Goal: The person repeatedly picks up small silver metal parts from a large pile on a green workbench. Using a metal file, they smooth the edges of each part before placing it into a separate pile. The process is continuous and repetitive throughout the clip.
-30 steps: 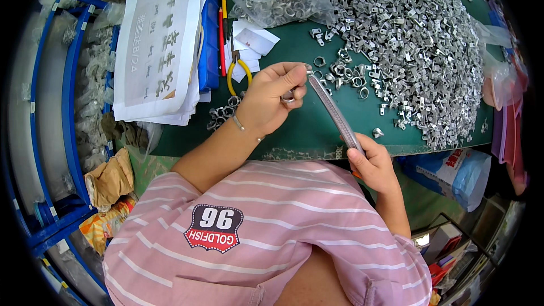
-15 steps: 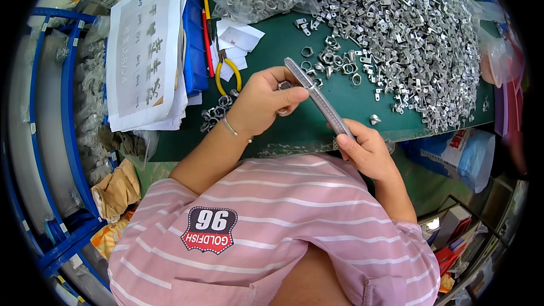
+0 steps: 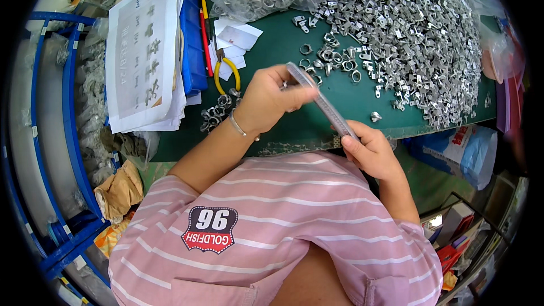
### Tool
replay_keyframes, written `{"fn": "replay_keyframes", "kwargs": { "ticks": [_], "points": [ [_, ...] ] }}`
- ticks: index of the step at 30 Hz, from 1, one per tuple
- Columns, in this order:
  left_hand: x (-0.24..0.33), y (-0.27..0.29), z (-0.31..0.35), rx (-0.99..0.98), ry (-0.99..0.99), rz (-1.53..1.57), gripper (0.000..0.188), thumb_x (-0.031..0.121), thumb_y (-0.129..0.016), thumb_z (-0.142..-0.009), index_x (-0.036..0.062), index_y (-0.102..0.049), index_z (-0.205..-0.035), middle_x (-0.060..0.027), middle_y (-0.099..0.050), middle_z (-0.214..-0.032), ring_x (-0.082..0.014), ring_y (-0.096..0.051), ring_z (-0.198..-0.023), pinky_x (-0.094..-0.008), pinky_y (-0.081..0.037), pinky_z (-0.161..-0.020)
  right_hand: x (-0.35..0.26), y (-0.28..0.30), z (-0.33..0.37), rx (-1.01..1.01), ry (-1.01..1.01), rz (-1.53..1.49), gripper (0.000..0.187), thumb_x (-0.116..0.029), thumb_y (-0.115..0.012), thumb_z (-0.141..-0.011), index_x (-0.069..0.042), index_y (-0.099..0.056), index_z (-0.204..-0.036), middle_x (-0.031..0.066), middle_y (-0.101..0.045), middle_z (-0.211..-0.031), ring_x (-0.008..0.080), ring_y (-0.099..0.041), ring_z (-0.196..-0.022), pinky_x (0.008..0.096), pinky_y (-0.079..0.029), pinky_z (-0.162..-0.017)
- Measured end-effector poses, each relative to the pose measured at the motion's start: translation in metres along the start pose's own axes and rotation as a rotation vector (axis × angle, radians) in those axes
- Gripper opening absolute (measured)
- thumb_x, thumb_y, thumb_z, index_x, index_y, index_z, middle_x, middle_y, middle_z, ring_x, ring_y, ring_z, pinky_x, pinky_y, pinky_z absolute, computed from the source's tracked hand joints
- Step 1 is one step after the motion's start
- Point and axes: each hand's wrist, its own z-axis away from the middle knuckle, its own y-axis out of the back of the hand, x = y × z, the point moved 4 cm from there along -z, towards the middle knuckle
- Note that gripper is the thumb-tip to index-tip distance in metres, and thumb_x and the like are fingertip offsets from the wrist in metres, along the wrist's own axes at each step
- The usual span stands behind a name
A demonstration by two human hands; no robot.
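Observation:
My right hand point(image 3: 371, 146) grips the lower end of a long, narrow grey metal bar point(image 3: 330, 107) with fine marks along its length. The bar slants up and left toward my left hand point(image 3: 272, 97). There the fingers are curled, and the thumb, smeared by motion, lies across the bar's upper part. A small metal ring point(image 3: 287, 84) shows partly between those fingers. Beyond both hands lie loose metal rings point(image 3: 347, 66) on the green table point(image 3: 272, 42). Another group of metal rings point(image 3: 214, 114) sits beside my left wrist.
A large heap of small metal clips point(image 3: 413, 34) covers the far right. Left stand printed sheets point(image 3: 131, 73), a blue bin point(image 3: 194, 51), a red pen point(image 3: 205, 45) and yellow-handled pliers point(image 3: 220, 76). A clear bag of rings point(image 3: 263, 0) lies at the back; a blue bag point(image 3: 453, 156) is right.
My left hand has shifted slightly right and its thumb now reaches farther across the bar. The ring in its fingers is less visible. The bar has moved a little right and down.

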Motion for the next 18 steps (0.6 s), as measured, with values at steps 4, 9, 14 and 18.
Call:
{"fn": "replay_keyframes", "kwargs": {
  "ticks": [4,9,14,18],
  "points": [
    [0.018,0.030,-0.022,0.157,-0.051,0.614,0.013,0.018,-0.055,-0.082,0.0055,-0.052,-0.078,-0.0026,-0.049,-0.074,-0.0070,-0.044,-0.060,-0.0193,-0.036,-0.049,0.016,0.020,0.009,0.094,-0.036,-0.037,0.030,-0.020,-0.052,-0.088,-0.001,-0.055,-0.111,-0.0044,-0.048,-0.064,0.0033,-0.043,-0.055,0.0187,-0.036,-0.048],
    [0.009,0.028,-0.031,0.216,0.095,-0.191,0.012,0.009,-0.061,-0.077,0.0036,-0.059,-0.088,-0.0053,-0.058,-0.078,-0.0132,-0.053,-0.064,-0.0247,-0.042,-0.053,0.017,0.029,0.014,0.178,-0.028,-0.100,0.032,-0.024,-0.051,-0.090,0.000,-0.053,-0.111,-0.0050,-0.044,-0.061,0.0025,-0.040,-0.047,0.0173,-0.031,-0.041],
    [0.002,-0.004,-0.031,0.114,-0.493,-1.125,0.013,0.008,-0.066,-0.071,0.0025,-0.062,-0.081,-0.0093,-0.052,-0.069,-0.0210,-0.053,-0.062,-0.0295,-0.043,-0.058,0.010,0.024,0.009,0.166,0.022,-0.086,0.032,-0.023,-0.051,-0.090,0.001,-0.053,-0.111,-0.0047,-0.044,-0.063,0.0019,-0.040,-0.048,0.0165,-0.030,-0.040],
    [-0.001,0.000,-0.027,0.126,-0.505,-1.096,0.007,0.005,-0.063,-0.073,0.0029,-0.061,-0.080,-0.0091,-0.052,-0.071,-0.0200,-0.054,-0.063,-0.0290,-0.043,-0.057,0.009,0.025,0.009,0.159,0.018,-0.076,0.032,-0.023,-0.052,-0.090,0.001,-0.053,-0.111,-0.0048,-0.045,-0.064,0.0016,-0.041,-0.049,0.0162,-0.031,-0.040]
  ]
}}
